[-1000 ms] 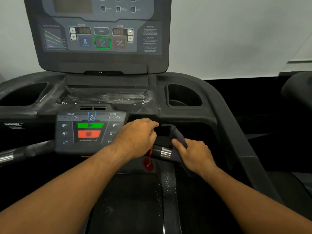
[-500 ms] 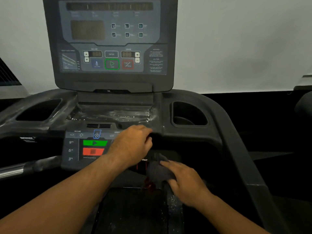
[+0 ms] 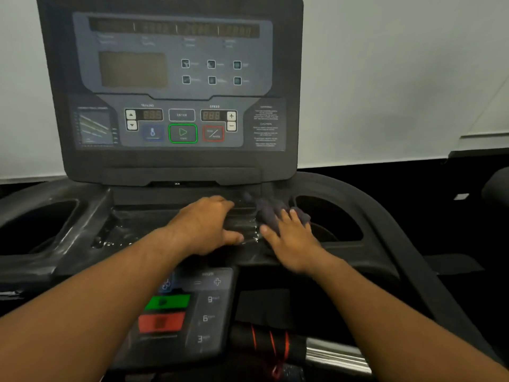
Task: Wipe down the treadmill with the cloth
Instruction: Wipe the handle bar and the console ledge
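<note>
- The cloth [image 3: 271,213] is a dark, purplish-grey rag, bunched into soft folds and blurred at its edges.
- It lies on the right end of the treadmill's [image 3: 366,252] centre tray [image 3: 132,227], just below the upright display console [image 3: 176,86].
- Your right hand [image 3: 289,238] lies on top of the cloth with its fingers straight and slightly spread, pressing it flat against the tray rather than clutching it.
- Your left hand [image 3: 205,226] is at 9 o'clock of the cloth, palm down on the ribbed part of the tray. Its fingers are relaxed and it holds nothing.
- The tray is glossy, with pale streaks and glints along its bottom.
- The right cup holder [image 3: 338,219] is just at 3 o'clock of the cloth. Its inside is dark, and you cannot tell whether anything is in it.
- The left cup holder [image 3: 41,224] is far off at 9 o'clock, equally dark inside.
- At 6 o'clock of your hands is the lower keypad [image 3: 190,312], with a green and a red button.
</note>
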The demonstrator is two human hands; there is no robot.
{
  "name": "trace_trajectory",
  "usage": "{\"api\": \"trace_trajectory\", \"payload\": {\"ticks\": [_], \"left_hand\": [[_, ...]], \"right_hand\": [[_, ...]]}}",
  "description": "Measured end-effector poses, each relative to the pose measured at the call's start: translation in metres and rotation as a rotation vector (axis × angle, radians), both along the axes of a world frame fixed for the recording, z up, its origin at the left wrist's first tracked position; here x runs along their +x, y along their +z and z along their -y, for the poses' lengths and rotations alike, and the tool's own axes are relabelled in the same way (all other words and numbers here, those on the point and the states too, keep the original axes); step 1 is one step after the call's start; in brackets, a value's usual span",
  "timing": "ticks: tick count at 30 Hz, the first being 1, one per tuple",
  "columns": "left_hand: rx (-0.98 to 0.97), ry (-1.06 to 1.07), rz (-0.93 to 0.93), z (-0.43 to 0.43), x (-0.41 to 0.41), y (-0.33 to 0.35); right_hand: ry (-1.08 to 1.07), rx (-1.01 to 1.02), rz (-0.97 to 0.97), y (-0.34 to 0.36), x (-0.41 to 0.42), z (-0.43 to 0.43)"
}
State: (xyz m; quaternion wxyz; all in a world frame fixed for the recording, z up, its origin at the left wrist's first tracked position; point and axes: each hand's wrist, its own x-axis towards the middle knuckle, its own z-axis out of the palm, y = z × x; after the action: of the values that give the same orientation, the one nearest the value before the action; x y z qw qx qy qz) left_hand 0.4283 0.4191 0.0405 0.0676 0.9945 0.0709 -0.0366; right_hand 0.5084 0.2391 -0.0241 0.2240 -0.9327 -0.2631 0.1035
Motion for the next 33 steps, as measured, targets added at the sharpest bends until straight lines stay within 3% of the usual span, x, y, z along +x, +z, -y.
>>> {"api": "trace_trajectory", "payload": {"ticks": [2,6,16,21,29,33], "left_hand": [[0.006,-0.04,-0.047,-0.007,0.006,-0.002],[0.027,-0.102,-0.126,-0.018,0.016,-0.013],[0.061,-0.113,-0.282,-0.023,0.032,-0.025],[0.027,-0.057,-0.377,-0.021,0.036,-0.019],[0.01,-0.04,-0.405,-0.017,0.043,-0.013],[0.002,-0.004,-0.408,-0.015,0.047,-0.011]], "right_hand": [[0.011,-0.095,0.057,-0.012,-0.014,-0.004],[0.029,-0.052,0.041,-0.018,-0.03,0.009],[-0.092,-0.232,0.122,-0.016,0.054,-0.053],[-0.037,-0.207,0.126,-0.017,0.061,-0.053],[0.109,-0.029,0.083,-0.008,-0.019,0.005],[0.145,-0.095,0.13,-0.007,-0.007,0.01]]}}
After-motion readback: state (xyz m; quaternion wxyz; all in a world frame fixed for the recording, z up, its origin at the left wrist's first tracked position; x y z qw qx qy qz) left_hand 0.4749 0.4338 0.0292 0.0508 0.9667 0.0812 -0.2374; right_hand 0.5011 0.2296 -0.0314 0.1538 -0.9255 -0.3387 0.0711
